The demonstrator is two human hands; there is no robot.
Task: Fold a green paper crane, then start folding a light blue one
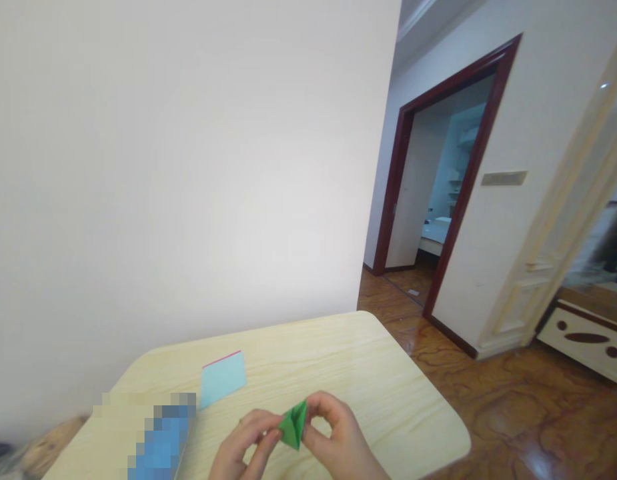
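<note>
A small piece of folded green paper (294,427) is held up between my two hands, just above the table. Its folds spread into a pointed shape with an opening facing up. My left hand (251,443) pinches its left corner between thumb and fingers. On the other side, my right hand (338,433) grips the right edge with thumb and forefinger. Beyond my left hand, a stack of light blue paper (223,379) with a pink edge at the back lies flat on the table.
The pale wood-grain table (388,387) has rounded corners and stands against a white wall (188,167). At its left lies a blurred-out blue item (161,443). To the right are a brown patterned floor (513,413), an open doorway with a dark red frame (451,267), and a low cabinet (583,340).
</note>
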